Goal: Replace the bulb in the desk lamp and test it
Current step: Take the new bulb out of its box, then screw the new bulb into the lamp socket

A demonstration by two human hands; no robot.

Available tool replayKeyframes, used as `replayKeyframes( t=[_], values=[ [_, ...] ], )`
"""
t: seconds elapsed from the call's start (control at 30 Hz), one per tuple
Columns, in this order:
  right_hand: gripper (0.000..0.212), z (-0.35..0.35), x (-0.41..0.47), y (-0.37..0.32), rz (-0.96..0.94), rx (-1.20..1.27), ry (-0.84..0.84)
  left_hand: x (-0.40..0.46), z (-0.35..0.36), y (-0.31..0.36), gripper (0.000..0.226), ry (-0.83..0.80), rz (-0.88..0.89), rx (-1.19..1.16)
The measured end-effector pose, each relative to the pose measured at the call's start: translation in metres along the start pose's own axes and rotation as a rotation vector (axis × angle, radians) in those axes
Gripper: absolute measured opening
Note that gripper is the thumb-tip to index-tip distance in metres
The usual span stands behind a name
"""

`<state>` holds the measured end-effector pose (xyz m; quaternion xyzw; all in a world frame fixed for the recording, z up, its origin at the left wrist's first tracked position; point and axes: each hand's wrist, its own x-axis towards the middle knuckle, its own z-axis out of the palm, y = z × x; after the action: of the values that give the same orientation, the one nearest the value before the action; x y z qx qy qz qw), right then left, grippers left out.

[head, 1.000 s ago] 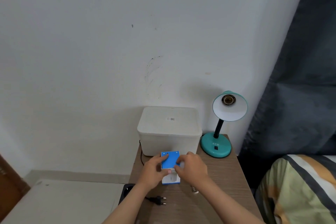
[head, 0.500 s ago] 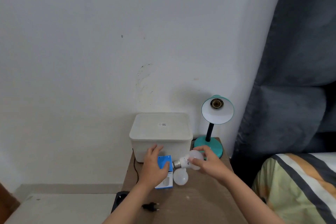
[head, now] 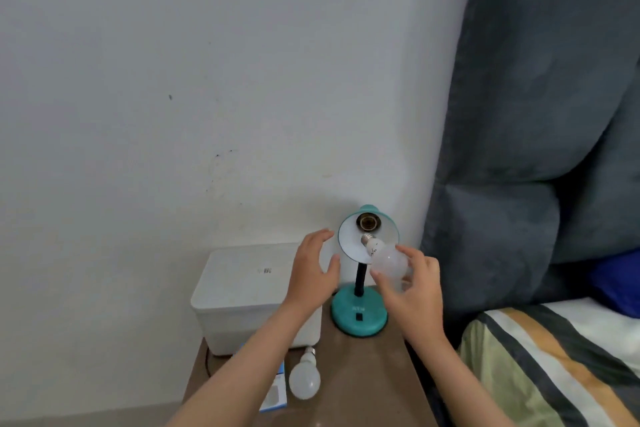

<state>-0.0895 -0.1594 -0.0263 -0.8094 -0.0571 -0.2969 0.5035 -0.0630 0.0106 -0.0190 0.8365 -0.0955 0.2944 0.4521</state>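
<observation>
New bulb (head: 388,262) is gripped by right hand (head: 414,291), screw base aimed up-left at empty socket (head: 367,221) just beyond; left hand (head: 313,269) is spread, holding nothing.

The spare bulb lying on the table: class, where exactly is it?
The spare bulb lies on the table's near-left part, below the white box.

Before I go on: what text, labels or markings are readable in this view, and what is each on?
None reads clearly.
White storage box: small dark mark on the lid, too blurred to read.
Teal lamp base: raised lettering above the switch, too small to read.
Held bulb: dark print near its neck, illegible.
Blue bulb carton: no text visible.
</observation>
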Motion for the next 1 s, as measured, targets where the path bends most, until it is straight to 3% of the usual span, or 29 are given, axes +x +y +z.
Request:
replayKeyframes(
  t=[0.27,0.57,1.0],
  values=[
    [0.056,0.042,0.021,0.007,-0.118,-0.066,0.226,0.045,0.025,0.002,0.037,-0.021,-0.052,-0.127],
    [0.048,0.071,0.035,0.018,-0.178,-0.086,0.234,0.050,0.041,-0.007,0.036,0.128,-0.080,-0.211],
    [0.044,0.091,0.034,0.031,-0.235,-0.249,0.234,0.057,0.038,-0.015,0.038,0.111,-0.047,-0.218]
  ],
)
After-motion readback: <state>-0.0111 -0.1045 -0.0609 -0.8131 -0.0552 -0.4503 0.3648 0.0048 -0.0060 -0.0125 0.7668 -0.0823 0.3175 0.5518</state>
